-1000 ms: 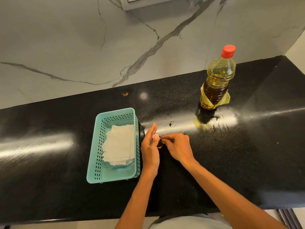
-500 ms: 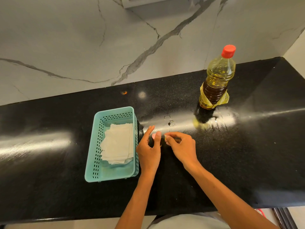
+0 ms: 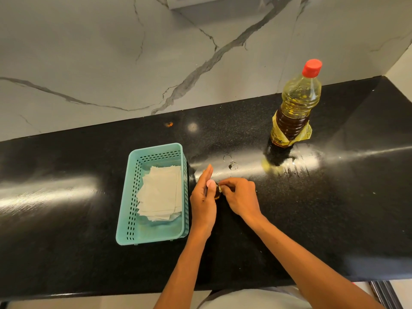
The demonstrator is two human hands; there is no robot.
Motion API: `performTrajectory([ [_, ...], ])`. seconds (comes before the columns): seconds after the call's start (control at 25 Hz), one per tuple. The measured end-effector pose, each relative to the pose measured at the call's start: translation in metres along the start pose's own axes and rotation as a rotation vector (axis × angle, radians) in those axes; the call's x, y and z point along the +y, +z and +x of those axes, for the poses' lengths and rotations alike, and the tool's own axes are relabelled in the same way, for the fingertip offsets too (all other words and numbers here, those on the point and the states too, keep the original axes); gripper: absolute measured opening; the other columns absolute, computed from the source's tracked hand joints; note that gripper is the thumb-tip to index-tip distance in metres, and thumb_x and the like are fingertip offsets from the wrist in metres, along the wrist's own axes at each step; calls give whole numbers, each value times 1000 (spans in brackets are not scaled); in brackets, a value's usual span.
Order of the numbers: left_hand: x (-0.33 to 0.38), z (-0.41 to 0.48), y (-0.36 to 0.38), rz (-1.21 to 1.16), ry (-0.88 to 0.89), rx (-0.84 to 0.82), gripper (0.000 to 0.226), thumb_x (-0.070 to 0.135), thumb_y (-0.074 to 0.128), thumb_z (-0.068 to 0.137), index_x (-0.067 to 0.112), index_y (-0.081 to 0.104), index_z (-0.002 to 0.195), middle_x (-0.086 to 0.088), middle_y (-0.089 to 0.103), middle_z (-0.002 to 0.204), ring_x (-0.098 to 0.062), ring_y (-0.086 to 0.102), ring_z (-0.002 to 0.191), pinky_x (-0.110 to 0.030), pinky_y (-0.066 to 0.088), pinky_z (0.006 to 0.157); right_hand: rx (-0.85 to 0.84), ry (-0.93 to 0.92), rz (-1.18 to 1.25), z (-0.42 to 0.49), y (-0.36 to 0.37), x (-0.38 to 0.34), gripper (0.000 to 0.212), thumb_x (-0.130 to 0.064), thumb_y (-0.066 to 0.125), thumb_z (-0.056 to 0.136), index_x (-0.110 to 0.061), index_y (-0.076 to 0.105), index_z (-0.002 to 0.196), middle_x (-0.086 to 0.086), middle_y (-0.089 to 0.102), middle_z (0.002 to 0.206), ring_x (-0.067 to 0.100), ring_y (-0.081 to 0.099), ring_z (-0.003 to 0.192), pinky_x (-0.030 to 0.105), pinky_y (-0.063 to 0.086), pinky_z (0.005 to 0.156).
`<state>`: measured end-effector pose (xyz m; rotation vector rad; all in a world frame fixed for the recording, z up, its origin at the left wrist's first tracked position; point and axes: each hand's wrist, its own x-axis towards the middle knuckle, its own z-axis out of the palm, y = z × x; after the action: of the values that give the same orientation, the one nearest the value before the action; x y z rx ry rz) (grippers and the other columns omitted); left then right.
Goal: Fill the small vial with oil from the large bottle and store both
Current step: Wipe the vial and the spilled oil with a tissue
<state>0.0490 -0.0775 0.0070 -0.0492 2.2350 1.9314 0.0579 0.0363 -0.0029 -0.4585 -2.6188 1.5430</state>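
Since both the left hand [image 3: 203, 202] and right hand [image 3: 239, 195] pinch the tiny vial [image 3: 217, 192] mid-frame (bottle [image 3: 294, 108] capped, upper right), oily fingers might slip and tip it.

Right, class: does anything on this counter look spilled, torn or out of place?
Yes. Wet streaks and a yellowish puddle shine on the black counter at the oil bottle's base, suggesting spilled oil. The bottle's yellow label hangs loose and crumpled.

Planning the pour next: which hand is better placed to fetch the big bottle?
Probably the right hand: the bottle stands capped on the counter at its side, with nothing between. The left hand, by the basket, could keep the vial.
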Motion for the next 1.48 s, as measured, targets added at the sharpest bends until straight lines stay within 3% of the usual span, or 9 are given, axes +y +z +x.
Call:
performTrajectory([
  [0.12, 0, 2, 1, -28, 3, -8, 44, 16, 45, 106, 30, 44, 148, 13, 49, 150, 6, 44, 135, -5, 41, 95, 53, -58, 31, 3, -5, -9, 16, -16, 66, 92, -19, 76, 103, -8, 74, 90, -2, 67, 81, 6, 50, 76],
  [0.48, -4, 2, 2, 20, 63, -20, 42, 15, 39, 108, 35, 43, 145, 4, 44, 155, -3, 38, 143, -3, 40, 95, -35, -139, -14, 6, -8, -5, 17, -16, 65, 92, -21, 78, 101, -8, 76, 86, 2, 69, 79, 16, 54, 77],
  [0.6, -7, 1, 2, 73, 101, -34, 43, 14, 37, 109, 40, 44, 142, -1, 39, 158, -10, 29, 149, -5, 37, 103, -102, -99, -143, 7, -5, 1, 20, -11, 64, 92, -18, 76, 106, -4, 77, 96, 3, 68, 85, 18, 54, 84],
  [0.68, -6, 2, 2, 129, 128, -30, 40, 23, 39, 109, 42, 43, 144, 2, 40, 158, -6, 30, 148, -18, 36, 114, -40, -77, -85, 4, -5, 2, 21, -12, 64, 92, -17, 75, 108, -5, 76, 96, 1, 68, 83, 18, 55, 82],
  [0.8, -2, 0, 6, 245, 137, 116, 41, 37, 51, 102, 32, 51, 143, 4, 51, 150, -3, 42, 140, -27, 38, 114, -1, 13, 103, -2, -12, -1, 15, -22, 67, 91, -23, 77, 102, -13, 75, 91, -4, 68, 83, 12, 53, 79],
  [0.96, -1, -2, 9, 264, 85, 202, 35, 28, 60, 99, 29, 62, 133, 4, 67, 131, 3, 61, 115, -30, 52, 102, 20, 106, 226, 1, -18, -5, 8, -27, 75, 85, -23, 75, 91, -13, 74, 86, -5, 68, 82, 13, 53, 77],
  [1.16, 4, -5, 8, -5, 11, 63, 35, 23, 51, 104, 37, 54, 136, 2, 51, 149, -9, 45, 140, -7, 45, 95, 54, -85, 81, 0, -11, -10, 16, -16, 72, 88, -20, 75, 103, -12, 74, 93, -4, 67, 87, 10, 52, 80],
  [1.36, 1, -3, 9, -97, -16, 67, 37, 20, 50, 104, 36, 55, 137, 2, 41, 157, -8, 32, 147, -2, 40, 95, -21, -56, -17, 4, -2, 4, 17, -10, 68, 90, -13, 71, 106, -3, 75, 91, 1, 70, 83, 22, 59, 78],
  [1.48, -2, 0, 9, -139, -22, 57, 38, 18, 50, 104, 32, 54, 139, 1, 38, 158, -1, 31, 145, -3, 41, 92, 29, -70, 41, 4, -8, -2, 12, -14, 70, 89, -16, 70, 101, -8, 73, 87, -4, 68, 83, 9, 53, 72],
])
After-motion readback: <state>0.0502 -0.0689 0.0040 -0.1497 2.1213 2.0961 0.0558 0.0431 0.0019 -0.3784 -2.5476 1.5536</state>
